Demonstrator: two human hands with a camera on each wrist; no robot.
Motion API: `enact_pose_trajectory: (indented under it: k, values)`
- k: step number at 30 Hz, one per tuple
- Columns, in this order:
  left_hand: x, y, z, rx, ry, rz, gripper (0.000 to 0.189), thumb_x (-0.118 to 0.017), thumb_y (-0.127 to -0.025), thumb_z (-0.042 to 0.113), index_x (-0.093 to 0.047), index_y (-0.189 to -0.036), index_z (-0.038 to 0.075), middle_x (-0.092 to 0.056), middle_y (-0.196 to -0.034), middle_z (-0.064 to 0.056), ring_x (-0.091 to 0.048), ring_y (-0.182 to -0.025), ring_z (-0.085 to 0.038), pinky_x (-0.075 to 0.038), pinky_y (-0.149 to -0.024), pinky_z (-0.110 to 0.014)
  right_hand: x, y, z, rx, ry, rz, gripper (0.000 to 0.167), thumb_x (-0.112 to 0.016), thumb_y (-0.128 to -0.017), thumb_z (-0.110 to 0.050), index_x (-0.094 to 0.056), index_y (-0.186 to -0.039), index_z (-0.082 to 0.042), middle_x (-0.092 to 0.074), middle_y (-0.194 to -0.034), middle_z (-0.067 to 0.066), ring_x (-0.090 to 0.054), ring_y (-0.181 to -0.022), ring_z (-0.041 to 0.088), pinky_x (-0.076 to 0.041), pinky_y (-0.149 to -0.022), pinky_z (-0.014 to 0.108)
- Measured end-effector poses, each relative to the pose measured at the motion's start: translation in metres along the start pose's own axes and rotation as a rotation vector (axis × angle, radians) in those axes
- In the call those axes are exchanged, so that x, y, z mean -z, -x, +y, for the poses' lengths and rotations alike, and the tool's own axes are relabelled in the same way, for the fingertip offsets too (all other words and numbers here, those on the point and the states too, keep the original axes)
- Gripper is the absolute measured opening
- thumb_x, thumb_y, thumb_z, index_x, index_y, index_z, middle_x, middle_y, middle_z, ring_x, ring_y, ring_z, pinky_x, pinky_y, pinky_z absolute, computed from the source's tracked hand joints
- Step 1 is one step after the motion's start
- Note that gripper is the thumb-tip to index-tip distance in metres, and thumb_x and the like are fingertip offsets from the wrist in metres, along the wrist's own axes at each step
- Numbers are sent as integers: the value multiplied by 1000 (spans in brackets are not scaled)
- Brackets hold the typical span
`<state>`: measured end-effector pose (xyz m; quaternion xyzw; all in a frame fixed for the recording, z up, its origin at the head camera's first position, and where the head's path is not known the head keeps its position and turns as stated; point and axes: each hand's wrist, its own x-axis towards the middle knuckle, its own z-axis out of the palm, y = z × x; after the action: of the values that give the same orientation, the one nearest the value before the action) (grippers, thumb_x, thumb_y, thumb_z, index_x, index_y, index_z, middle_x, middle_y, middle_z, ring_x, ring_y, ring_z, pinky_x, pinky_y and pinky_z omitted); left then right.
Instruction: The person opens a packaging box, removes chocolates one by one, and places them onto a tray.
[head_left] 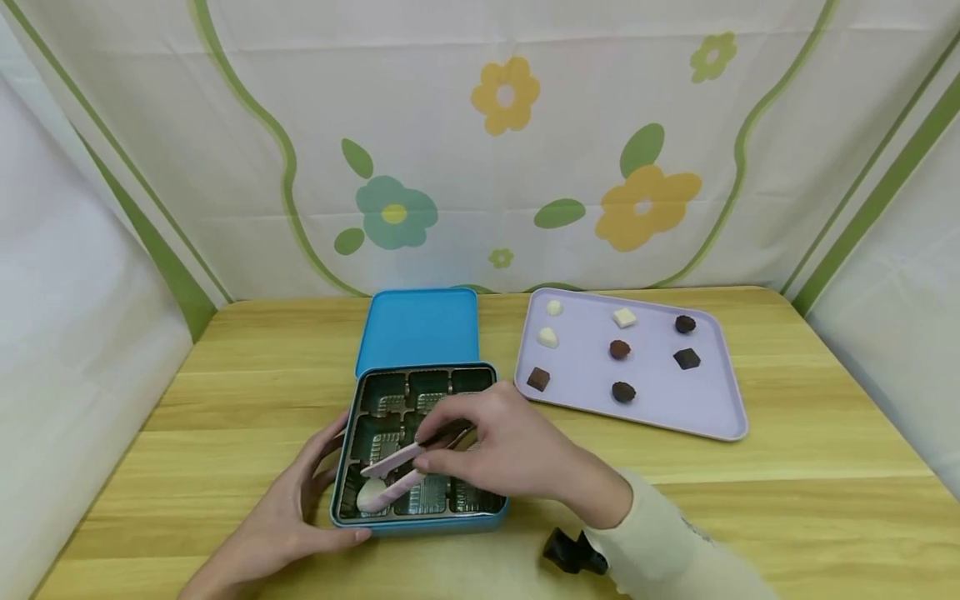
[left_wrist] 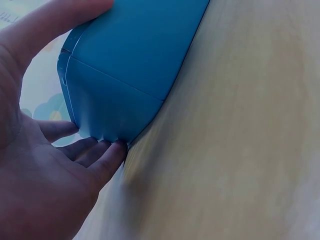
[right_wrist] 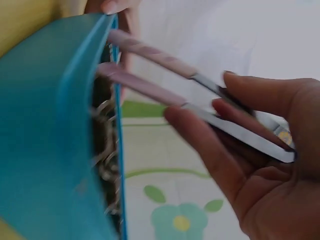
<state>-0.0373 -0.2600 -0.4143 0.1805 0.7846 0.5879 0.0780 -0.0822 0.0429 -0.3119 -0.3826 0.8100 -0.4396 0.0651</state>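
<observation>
My left hand (head_left: 281, 512) holds the front-left corner of a blue tin box (head_left: 420, 527), with the thumb along its front and the fingertips against its left side. Inside sits a dark plastic tray (head_left: 405, 414) divided into compartments. My right hand (head_left: 506, 437) grips pink-tipped tongs (head_left: 393, 459) with metal handles, between thumb and fingers. Their two arms stand apart in the right wrist view, tips reaching into the box. A cream-white chocolate (head_left: 371, 492) lies in the front-left compartment, against the lower tip. My right hand hides part of the tray.
Behind the box lies its blue lid (head_left: 420, 329). On the right, a lilac tray (head_left: 705, 417) carries several white, brown and dark chocolates, among them a brown square (head_left: 538, 379). A black object (head_left: 573, 552) is by the right sleeve. Patterned cloth stands behind the wooden table (head_left: 810, 467).
</observation>
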Motion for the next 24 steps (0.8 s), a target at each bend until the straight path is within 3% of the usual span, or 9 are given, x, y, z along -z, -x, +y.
enact_pose_trajectory:
  k: [3,8,10,15,17,20,24]
  values:
    - [0,0,-1,-14,10,-7,124,-94,-77,2,-20,-173,26,-31,-172,-12,-35,-146,11,-37,-111,-6,-6,-9,-9,-12,76,-79,14,-83,-96,-19,-81,-108,-13,-83,-96,-5,-66,-77,-9,-54,-67,15]
    - [0,0,-2,-7,9,-7,123,-94,-78,3,-20,-173,27,-31,-172,-10,-35,-145,12,-38,-111,-7,-16,-16,-13,-15,109,-138,14,-80,-99,-17,-81,-111,-11,-83,-99,-1,-65,-75,-12,-55,-72,10]
    - [0,0,-2,-5,2,-8,123,-94,-78,3,-19,-173,27,-30,-173,-10,-34,-145,14,-38,-111,-7,-17,-16,-11,2,109,-130,13,-79,-100,-16,-81,-111,-11,-83,-97,-1,-61,-66,-12,-52,-66,9]
    - [0,0,-3,-4,-6,-12,123,-94,-79,5,-19,-173,28,-29,-174,-10,-33,-146,14,-37,-111,-7,-13,-12,-1,41,52,-63,9,-79,-99,-15,-82,-107,-10,-83,-92,0,-61,-62,-12,-54,-62,11]
    - [0,0,-4,-4,-5,-11,122,-94,-79,5,-19,-173,28,-29,-174,-11,-33,-146,13,-38,-111,-7,-9,-8,3,19,0,-30,8,-79,-99,-15,-82,-105,-11,-82,-93,-1,-60,-61,-11,-54,-62,13]
    - [0,-1,-4,17,-12,-1,123,-96,-78,8,-20,-173,30,-29,-174,-10,-33,-145,14,-37,-111,-6,-2,-3,7,-57,-78,16,7,-81,-97,-15,-82,-104,-16,-81,-96,-4,-49,-52,-6,-46,-52,17]
    - [0,0,-3,40,-33,5,124,-97,-78,12,-20,-173,33,-29,-175,-9,-32,-143,17,-35,-111,-6,6,6,17,-130,-173,81,9,-81,-96,-15,-83,-105,-17,-82,-100,-2,-62,-62,3,-52,-56,21]
